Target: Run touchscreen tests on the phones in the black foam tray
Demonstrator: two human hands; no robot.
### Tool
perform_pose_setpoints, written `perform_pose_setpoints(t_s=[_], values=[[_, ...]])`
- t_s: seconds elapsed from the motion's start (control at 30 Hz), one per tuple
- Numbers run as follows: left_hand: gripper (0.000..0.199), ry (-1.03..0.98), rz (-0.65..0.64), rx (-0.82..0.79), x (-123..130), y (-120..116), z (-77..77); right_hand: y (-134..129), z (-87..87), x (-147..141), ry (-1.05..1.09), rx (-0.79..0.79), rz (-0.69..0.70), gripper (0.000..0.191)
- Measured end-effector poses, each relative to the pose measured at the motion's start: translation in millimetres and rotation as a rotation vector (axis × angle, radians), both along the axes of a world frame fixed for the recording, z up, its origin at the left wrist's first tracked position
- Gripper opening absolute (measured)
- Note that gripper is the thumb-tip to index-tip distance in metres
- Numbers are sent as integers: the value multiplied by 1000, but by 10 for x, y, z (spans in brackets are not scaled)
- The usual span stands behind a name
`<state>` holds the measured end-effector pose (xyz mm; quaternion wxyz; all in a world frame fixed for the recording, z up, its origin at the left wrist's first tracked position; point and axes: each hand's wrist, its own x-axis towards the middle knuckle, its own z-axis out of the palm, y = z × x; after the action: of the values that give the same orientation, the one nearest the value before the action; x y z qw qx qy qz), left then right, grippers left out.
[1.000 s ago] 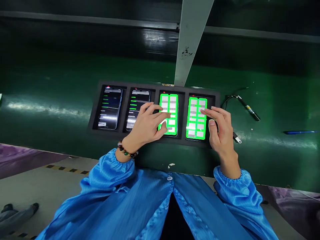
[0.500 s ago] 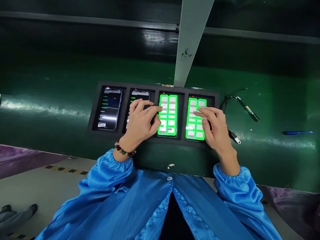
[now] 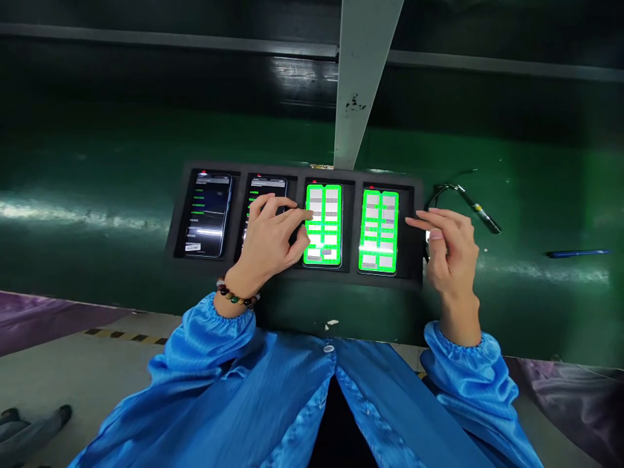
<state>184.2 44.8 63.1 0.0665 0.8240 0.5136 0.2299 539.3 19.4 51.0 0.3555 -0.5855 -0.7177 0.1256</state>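
Several phones lie in the slots of a dark tray (image 3: 292, 276). The far-left phone (image 3: 207, 214) and the one beside it (image 3: 268, 184) show dark screens with green text. Green and white blocks fill the screens of the third phone (image 3: 324, 227) and the right phone (image 3: 379, 231). My left hand (image 3: 273, 237), fingers apart and holding nothing, covers part of the second phone, its index fingertip at the third phone's left edge. My right hand (image 3: 451, 250) is over the tray's right end, beside the right phone, fingers extended and nothing held.
A grey post (image 3: 363, 84) rises behind the tray. Right of the tray lie a black pen-like tool (image 3: 482, 211) with a thin cable and a blue pen (image 3: 578, 253). White scraps (image 3: 332, 323) lie near the front edge. Someone's legs (image 3: 36, 432) show at lower left.
My right hand has moved off the right phone's screen toward the right, uncovering it. My left hand has stayed in nearly the same place over the tray. The view has shifted slightly.
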Motion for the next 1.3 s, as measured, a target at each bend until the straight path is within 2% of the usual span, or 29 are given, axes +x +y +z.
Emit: perform_pose_setpoints(t_s=[0.13,0.3,0.47,0.57,0.67,0.83,0.93,1.13,1.3], values=[[34,13,-113,-15,171,40,-8,20,15,16,55,45,-28,42],[37,31,-219,-45,397,71,9,111,-14,-153,89,62,50,41],[34,-27,-148,33,193,-19,20,125,-66,-210,129,87,95,39],[32,-50,-109,51,54,-84,0,110,-63,-216,74,26,222,38],[31,-68,-93,59,27,-107,-24,112,-28,-244,-21,-51,366,40],[34,-66,-62,11,39,-71,-23,133,15,-302,-111,-88,444,43],[34,-54,-16,-7,-4,-35,10,128,0,-313,-99,-62,416,40],[37,36,32,-74,-40,77,98,207,-16,-300,28,18,199,38],[39,84,-3,-61,0,173,94,371,-15,-364,-5,-45,198,44]])
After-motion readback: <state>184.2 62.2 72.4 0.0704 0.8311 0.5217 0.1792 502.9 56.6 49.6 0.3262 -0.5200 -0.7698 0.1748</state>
